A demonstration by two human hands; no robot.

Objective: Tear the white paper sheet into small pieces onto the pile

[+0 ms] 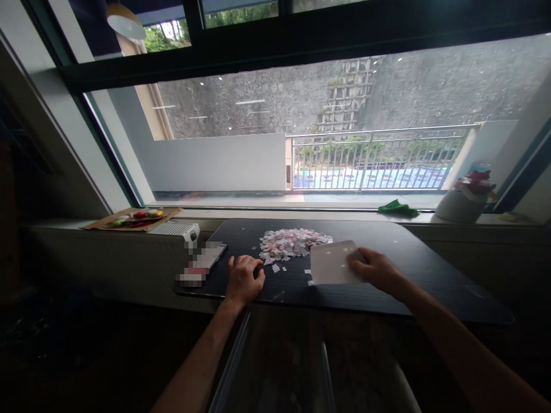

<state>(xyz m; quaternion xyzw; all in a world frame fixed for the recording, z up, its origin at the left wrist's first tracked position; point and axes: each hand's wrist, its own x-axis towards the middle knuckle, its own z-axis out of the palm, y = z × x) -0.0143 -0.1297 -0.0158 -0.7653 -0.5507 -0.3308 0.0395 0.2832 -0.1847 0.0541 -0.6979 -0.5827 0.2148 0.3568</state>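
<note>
A pale, translucent plastic panel [332, 263] with rounded corners is tilted up over the dark table, at the right edge of the paper pile. My right hand [373, 265] is closed around its right side; whether it is a flat sheet or the side of a box I cannot tell. Small white and pinkish paper pieces [289, 244] lie heaped near the table's middle, with a few scattered in front. My left hand [245, 280] rests on the table just left of the heap, fingers loosely bent, thumb apart, nothing visible in it.
A phone-like slab [204, 265], partly blurred out, lies at the left edge of the dark table [413, 287]. Behind are a white radiator [176, 230], cardboard with colourful items [136, 218], a green cloth [398, 209] and a grey pot [460, 205] along the window sill.
</note>
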